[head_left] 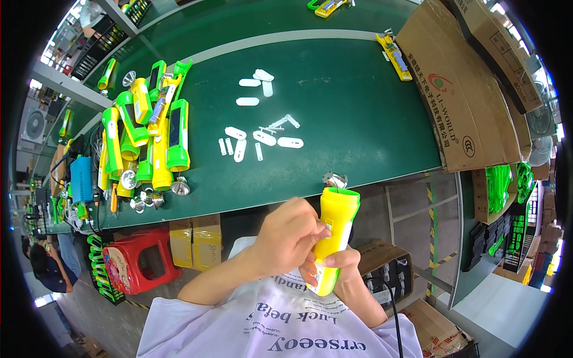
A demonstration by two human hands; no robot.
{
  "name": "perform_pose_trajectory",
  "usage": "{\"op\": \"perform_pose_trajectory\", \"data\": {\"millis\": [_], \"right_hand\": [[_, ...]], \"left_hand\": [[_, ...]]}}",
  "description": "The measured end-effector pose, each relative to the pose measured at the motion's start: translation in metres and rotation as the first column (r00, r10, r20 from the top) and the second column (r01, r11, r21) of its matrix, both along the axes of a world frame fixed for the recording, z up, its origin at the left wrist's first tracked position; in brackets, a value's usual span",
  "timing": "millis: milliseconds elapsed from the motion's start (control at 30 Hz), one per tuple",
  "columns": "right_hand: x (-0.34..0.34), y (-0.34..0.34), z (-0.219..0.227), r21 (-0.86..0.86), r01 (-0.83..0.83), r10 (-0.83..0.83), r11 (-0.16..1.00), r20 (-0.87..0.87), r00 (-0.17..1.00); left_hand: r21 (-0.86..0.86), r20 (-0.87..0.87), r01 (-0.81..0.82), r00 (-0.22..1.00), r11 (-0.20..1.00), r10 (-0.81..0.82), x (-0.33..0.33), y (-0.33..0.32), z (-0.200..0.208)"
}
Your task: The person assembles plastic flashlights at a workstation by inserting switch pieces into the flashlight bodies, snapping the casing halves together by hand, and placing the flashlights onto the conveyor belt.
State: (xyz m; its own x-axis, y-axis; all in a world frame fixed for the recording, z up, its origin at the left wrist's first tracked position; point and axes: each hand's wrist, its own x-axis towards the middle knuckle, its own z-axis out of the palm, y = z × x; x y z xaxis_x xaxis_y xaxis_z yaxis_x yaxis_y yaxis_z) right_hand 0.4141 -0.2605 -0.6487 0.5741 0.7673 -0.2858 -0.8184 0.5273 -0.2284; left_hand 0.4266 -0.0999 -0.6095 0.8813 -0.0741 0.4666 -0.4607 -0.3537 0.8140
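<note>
A yellow and green flashlight [339, 224] is held tilted in front of my chest, its head end toward the table. My right hand [343, 265] is wrapped round its lower body. My left hand [292, 232] is closed, with its fingertips pressed against the flashlight's side by a small slot. Whatever those fingertips may pinch is hidden. A silvery reflector [335, 179] sticks out of the flashlight's open head. Beyond, on the green table [358, 107], lie several white oval plates [264, 138] and small white strips [258, 151].
Yellow and green flashlights [178, 134] are heaped at the table's left, with loose reflectors [180, 186] by the front edge. A large cardboard box [459, 89] borders the right side, beside an opened yellow flashlight part [394, 56]. A red stool [143, 259] stands below left.
</note>
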Motion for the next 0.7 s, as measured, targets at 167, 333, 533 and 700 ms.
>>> {"op": "perform_pose_trajectory", "data": {"millis": [167,333,533,700], "right_hand": [[0.004,0.003,0.024,-0.279,-0.081,0.114,0.957,0.103,0.988],[0.002,0.011,0.036,-0.249,-0.078,0.098,0.965,0.068,0.993],[-0.001,0.005,0.022,-0.283,-0.079,0.097,0.956,0.052,0.994],[-0.002,0.011,0.033,-0.251,-0.019,0.018,0.968,-0.007,1.0]], "left_hand": [[-0.006,-0.158,0.038,0.987,0.999,-0.038,-0.004,0.007,0.009],[-0.143,-0.28,-0.052,0.96,0.988,0.01,-0.002,0.005,0.011],[-0.159,-0.368,-0.029,0.929,0.987,-0.032,-0.011,0.006,-0.002],[-0.21,-0.375,-0.09,0.927,0.974,0.004,-0.005,0.005,-0.009]]}}
